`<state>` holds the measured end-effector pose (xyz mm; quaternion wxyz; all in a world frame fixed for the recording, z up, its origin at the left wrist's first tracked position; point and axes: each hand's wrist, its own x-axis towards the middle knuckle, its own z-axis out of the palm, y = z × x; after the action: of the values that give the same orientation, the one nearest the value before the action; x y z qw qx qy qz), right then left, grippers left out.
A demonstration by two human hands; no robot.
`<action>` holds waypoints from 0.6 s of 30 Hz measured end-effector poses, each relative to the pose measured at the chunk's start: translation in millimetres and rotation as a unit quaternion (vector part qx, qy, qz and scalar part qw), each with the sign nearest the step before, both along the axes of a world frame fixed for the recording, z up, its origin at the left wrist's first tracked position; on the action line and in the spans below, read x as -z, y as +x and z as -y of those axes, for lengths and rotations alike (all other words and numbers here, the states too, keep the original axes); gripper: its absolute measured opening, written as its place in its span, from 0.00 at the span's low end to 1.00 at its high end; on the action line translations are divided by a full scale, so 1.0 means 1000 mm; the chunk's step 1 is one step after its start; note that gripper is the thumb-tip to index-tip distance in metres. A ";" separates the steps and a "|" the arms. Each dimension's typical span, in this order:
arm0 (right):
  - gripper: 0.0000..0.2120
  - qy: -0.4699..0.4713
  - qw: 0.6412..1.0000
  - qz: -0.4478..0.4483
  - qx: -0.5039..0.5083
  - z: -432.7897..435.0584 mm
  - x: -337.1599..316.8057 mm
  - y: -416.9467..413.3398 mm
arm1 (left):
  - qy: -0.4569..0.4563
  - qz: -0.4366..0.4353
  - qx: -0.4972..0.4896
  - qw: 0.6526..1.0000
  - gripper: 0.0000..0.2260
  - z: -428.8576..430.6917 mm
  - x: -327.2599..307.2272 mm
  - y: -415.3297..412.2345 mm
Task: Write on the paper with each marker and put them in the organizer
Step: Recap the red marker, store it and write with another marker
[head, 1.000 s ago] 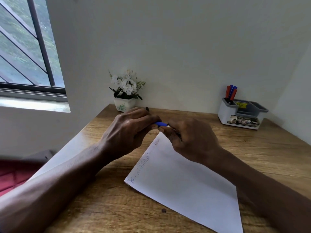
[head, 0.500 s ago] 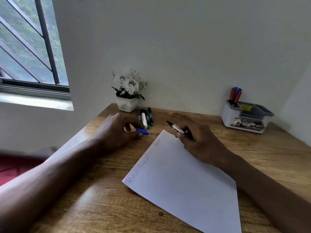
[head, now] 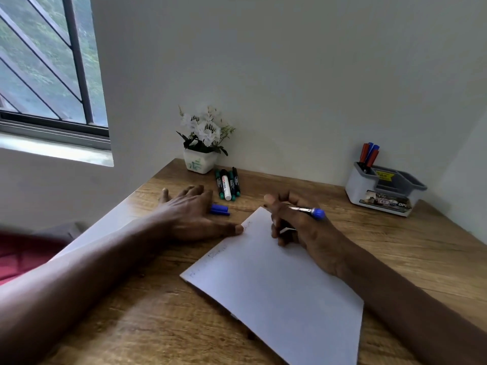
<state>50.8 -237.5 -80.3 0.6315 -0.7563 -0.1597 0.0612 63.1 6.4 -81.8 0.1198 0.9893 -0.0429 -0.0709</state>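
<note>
Tabletop (head: 131, 325): wood grain, set in a corner of plain white walls (head: 290, 75); barred window (head: 47, 75) up left.
Paper (head: 276, 285): white sheet askew in the middle, faint writing along its left edge.
Right hand (head: 297, 225): over the paper's far corner, my grip clamped round the blue marker (head: 307, 210), blue end toward the organizer (head: 384, 191).
Left hand (head: 189, 214): flat on the tabletop, grip apart, thumb tip touching the paper's left edge.
Blue cap (head: 220, 209): on the wood just beside my left hand.
Loose markers (head: 228, 184): a row near the far edge, beside the flower pot (head: 200, 143).
Organizer: far right corner, red and blue markers (head: 370, 154) upright in its left compartment.
</note>
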 end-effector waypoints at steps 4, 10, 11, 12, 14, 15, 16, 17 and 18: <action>0.14 -0.009 0.999 0.040 -0.036 -0.002 -0.010 0.002 | 0.002 -0.027 0.016 1.000 0.66 -0.002 -0.006 0.000; 0.08 -0.028 0.999 0.016 -0.017 -0.008 0.002 0.007 | 0.006 -0.039 0.019 0.999 0.65 -0.003 -0.006 0.001; 0.06 -0.027 0.999 0.017 -0.018 -0.009 0.005 0.007 | 0.007 -0.029 0.012 0.999 0.64 -0.002 -0.004 0.002; 0.05 -0.026 0.999 0.015 -0.021 -0.009 0.006 0.006 | 0.012 -0.021 0.005 1.000 0.64 -0.001 -0.002 0.003; 0.03 -0.026 0.999 0.007 -0.031 -0.008 0.004 0.006 | 0.029 -0.019 -0.002 0.999 0.63 0.002 0.002 0.005; 0.03 -0.031 0.999 0.003 -0.038 -0.008 0.003 0.006 | 0.033 -0.023 -0.003 0.999 0.62 0.002 0.002 0.006; 0.03 -0.039 0.998 0.001 -0.041 -0.008 0.002 0.006 | 0.033 -0.029 -0.003 0.999 0.61 0.002 0.002 0.006; 0.04 -0.049 0.998 0.004 -0.035 -0.009 0.002 0.007 | 0.031 -0.034 -0.004 0.999 0.61 0.002 0.001 0.005; 0.04 -0.058 0.998 0.013 -0.020 -0.011 0.003 0.007 | 0.028 -0.036 -0.004 0.999 0.60 0.003 -0.001 0.004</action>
<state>57.8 -226.9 -82.8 0.5831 -0.7890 -0.1794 0.0727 67.2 3.9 -80.5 0.0933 0.9893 -0.0327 -0.1075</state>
